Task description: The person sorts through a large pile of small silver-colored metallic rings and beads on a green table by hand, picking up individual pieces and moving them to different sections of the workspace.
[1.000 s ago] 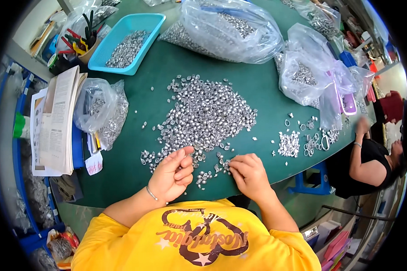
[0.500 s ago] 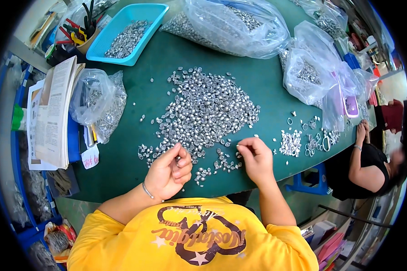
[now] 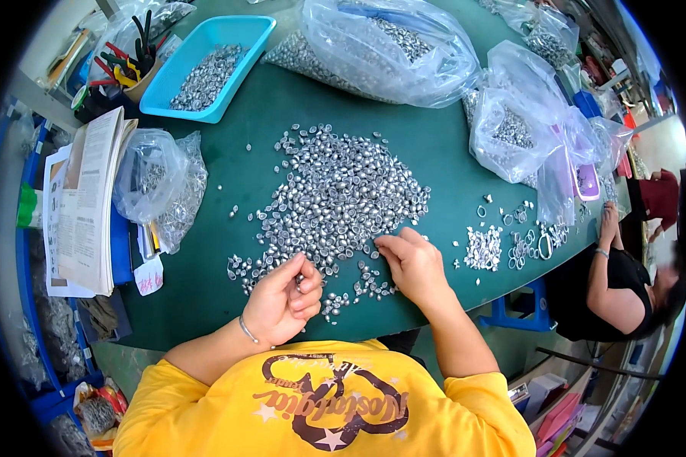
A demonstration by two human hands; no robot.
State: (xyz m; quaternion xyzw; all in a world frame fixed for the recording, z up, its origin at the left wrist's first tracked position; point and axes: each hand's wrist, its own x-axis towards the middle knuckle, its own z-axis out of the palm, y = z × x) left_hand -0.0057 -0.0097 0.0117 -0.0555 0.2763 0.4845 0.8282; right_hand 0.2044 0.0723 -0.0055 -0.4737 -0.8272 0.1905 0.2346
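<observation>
A large heap of small silver oval metal pieces (image 3: 343,190) lies on the green tabletop (image 3: 198,297). My left hand (image 3: 286,298) is held palm-up at the heap's near edge, fingers curled in and thumb against them; whatever is inside is hidden. At the near right edge of the heap, my right hand (image 3: 413,264) is bent down with thumb and forefinger pinched together. Anything between those fingertips is too small to make out. Between the hands lies a small separate cluster of the same metal pieces (image 3: 371,283), with another little group close to my left hand.
A blue tray (image 3: 149,95) of metal pieces stands at the far left, beside pliers (image 3: 126,68). Clear plastic bags (image 3: 389,46) of pieces line the back. Papers (image 3: 84,206) stand at left. Small parts (image 3: 483,247) and rings lie at right. Another person (image 3: 613,282) sits beyond.
My right hand has moved left to the heap's edge, its fingertips still pinched. The left hand stays curled in nearly the same place. The whole view has shifted slightly.
</observation>
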